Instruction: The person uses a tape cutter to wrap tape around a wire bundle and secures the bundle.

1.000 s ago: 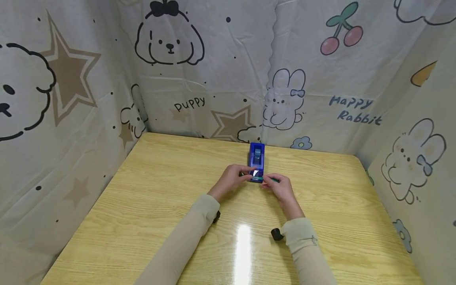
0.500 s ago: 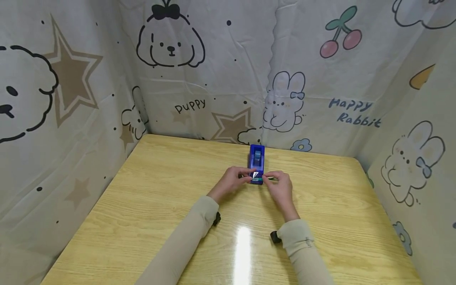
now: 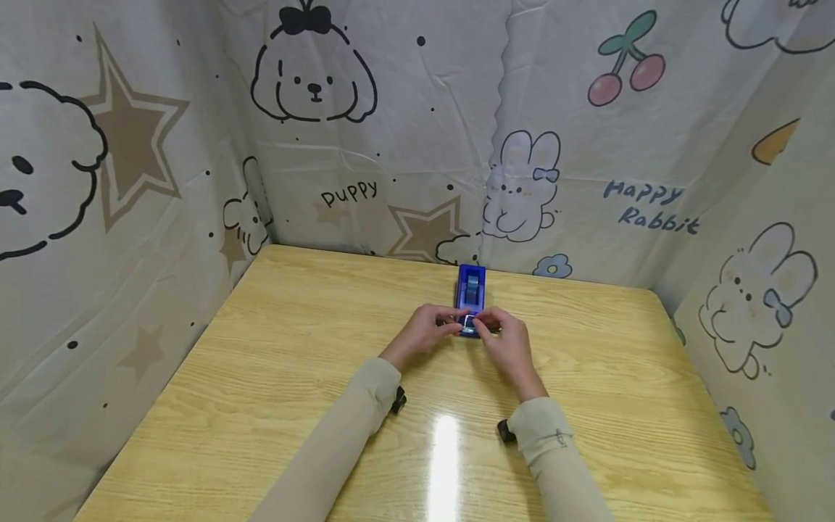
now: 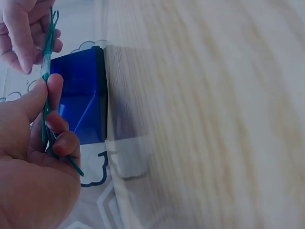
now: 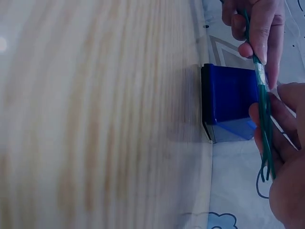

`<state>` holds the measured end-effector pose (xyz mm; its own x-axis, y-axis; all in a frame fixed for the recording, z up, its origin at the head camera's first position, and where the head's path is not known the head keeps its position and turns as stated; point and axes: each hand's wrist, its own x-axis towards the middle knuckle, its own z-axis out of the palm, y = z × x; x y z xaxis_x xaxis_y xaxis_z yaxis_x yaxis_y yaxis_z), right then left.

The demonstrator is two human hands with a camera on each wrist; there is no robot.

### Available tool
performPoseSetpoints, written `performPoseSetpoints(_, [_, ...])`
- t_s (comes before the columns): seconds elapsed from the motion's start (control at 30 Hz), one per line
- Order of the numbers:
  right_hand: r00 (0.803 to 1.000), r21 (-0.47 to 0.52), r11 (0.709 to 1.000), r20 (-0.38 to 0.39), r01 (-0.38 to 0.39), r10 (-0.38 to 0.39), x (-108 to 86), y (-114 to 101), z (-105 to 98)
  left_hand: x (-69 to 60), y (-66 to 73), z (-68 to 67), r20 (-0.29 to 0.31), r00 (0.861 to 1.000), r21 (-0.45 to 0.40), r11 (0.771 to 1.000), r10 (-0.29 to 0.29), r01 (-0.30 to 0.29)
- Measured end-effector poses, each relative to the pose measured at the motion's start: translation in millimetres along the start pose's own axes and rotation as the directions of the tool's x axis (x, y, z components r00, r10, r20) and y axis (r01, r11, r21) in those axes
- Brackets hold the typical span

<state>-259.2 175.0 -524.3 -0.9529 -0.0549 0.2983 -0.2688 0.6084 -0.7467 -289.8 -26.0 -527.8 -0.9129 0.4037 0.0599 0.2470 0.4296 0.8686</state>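
My left hand pinches a bundle of thin green wires between thumb and fingertips, its loose ends passing through the palm. A strip of clear tape lies around the middle of the bundle. From the other side, the curled fingers of my right hand lie behind the wires, with the thumb close to the tape. In the head view the wires are mostly hidden by the fingers. Just beyond both hands stands a blue tape dispenser with a roll of tape in it; the hands cover part of its front end.
The dispenser stands near the far edge of a wooden table. A printed curtain hangs behind the table and along both sides. A bright light reflection shows on the tabletop near the front.
My right hand has shifted slightly left and up, its fingertips now closer to the left hand and over the tape. The left hand has kept its pinch and stayed nearly in place.
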Motion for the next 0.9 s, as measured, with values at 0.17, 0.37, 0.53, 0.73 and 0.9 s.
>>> performPoseSetpoints(0.17, [0.996,-0.020,0.996,-0.010,0.083,-0.083,3.2,2.2,1.7,-0.3,1.6,2.1,-0.008,1.000,-0.017,1.000,0.005,-0.005])
performPoseSetpoints(0.37, [0.997,-0.053,0.996,-0.032,0.071,-0.073,4.9,5.0,4.3,-1.1,1.6,4.2,-0.012,1.000,-0.041,0.999,0.002,-0.002])
performPoseSetpoints(0.53, [0.999,-0.046,0.998,-0.040,0.035,-0.037,5.6,4.7,6.9,-0.1,-0.1,3.6,-0.030,1.000,-0.023,1.000,-0.006,0.005])
performPoseSetpoints(0.73, [0.999,-0.008,1.000,-0.046,0.016,-0.016,4.9,4.2,8.2,-1.0,0.6,3.3,-0.033,0.999,-0.015,1.000,0.000,0.000])
performPoseSetpoints(0.9, [0.999,-0.007,1.000,-0.034,0.020,-0.020,6.1,5.5,8.6,-1.5,0.5,3.0,-0.033,0.999,-0.018,1.000,-0.006,0.006])
